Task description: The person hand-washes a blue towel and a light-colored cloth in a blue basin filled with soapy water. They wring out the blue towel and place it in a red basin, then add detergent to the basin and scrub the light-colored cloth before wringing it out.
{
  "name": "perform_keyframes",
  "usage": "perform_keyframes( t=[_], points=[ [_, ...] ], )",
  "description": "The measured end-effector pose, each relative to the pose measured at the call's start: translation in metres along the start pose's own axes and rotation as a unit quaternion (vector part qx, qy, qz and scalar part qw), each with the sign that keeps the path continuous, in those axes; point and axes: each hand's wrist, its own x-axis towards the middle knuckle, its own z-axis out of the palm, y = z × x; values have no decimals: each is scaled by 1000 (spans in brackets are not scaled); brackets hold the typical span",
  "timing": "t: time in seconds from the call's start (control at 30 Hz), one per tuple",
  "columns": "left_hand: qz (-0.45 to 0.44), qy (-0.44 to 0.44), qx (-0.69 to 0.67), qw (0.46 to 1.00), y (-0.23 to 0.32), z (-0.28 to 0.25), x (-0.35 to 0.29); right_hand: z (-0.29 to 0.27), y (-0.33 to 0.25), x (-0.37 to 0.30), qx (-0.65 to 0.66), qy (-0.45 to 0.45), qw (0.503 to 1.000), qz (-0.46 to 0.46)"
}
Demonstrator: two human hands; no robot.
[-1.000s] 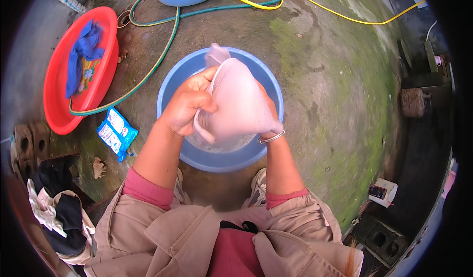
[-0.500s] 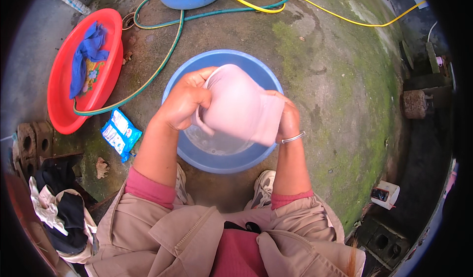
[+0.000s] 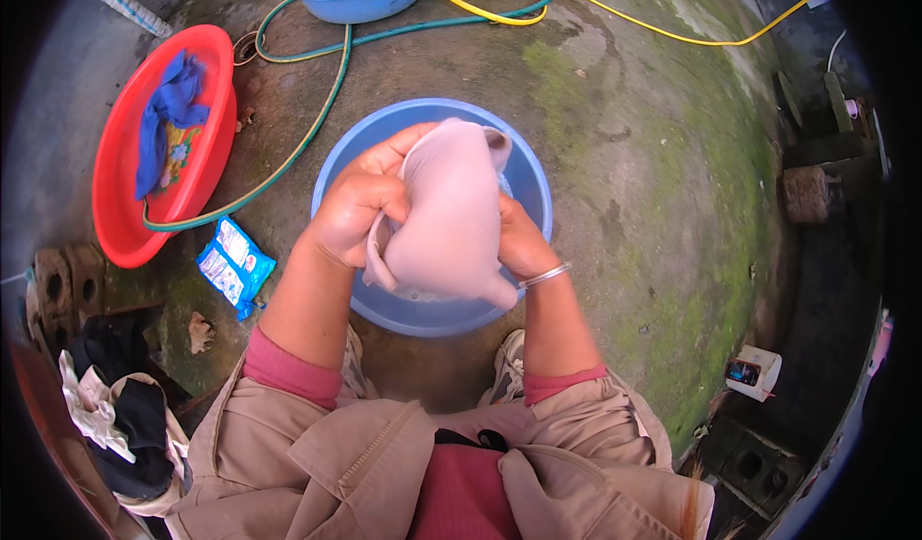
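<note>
A pale pink cloth garment (image 3: 447,214), smooth and bunched at its edges, is held up over a round blue basin (image 3: 530,170). My left hand (image 3: 370,199) is closed on the garment's left edge, thumb in front and knuckles up. On the opposite side, my right hand (image 3: 523,240), with a silvery bangle (image 3: 547,274) at the wrist, lies against the garment's right side. Its fingers are hidden behind the cloth. Only a little of the sudsy water (image 3: 418,296) shows below the garment.
At the left stands a red basin (image 3: 120,156) with a blue cloth (image 3: 173,103) inside; a blue-and-white packet (image 3: 235,266) lies near it. Another blue basin (image 3: 360,7), a green hose (image 3: 331,118) and a yellow hose (image 3: 672,36) are farther off. Clothes (image 3: 144,434) lie lower left.
My right hand has moved left and slightly down, behind the garment. The garment's right part has folded inward and its top right corner now curls. My left hand keeps its grip.
</note>
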Motion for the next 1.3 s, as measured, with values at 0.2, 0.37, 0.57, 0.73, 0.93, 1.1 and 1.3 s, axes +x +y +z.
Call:
perform_keyframes(
  t=[0.2,0.37,0.57,0.73,0.93,1.1,1.3],
  points=[
    [21,78,68,994,-5,-4,3,0,11,9,164,143,976,4],
    [42,274,245,929,-22,-18,10,4,4,5,383,110,917,-23],
    [128,353,407,833,-39,-28,13,15,-2,3,438,84,893,-59],
    [120,357,223,899,-34,-30,13,21,-2,2,201,113,973,-28],
    [107,194,599,769,-26,-31,7,19,-6,2,48,145,988,-24],
    [20,250,428,868,-39,-22,10,12,-3,-1,143,98,985,9],
    [199,392,241,865,-34,-24,16,14,10,-3,52,-6,992,114]
  ],
)
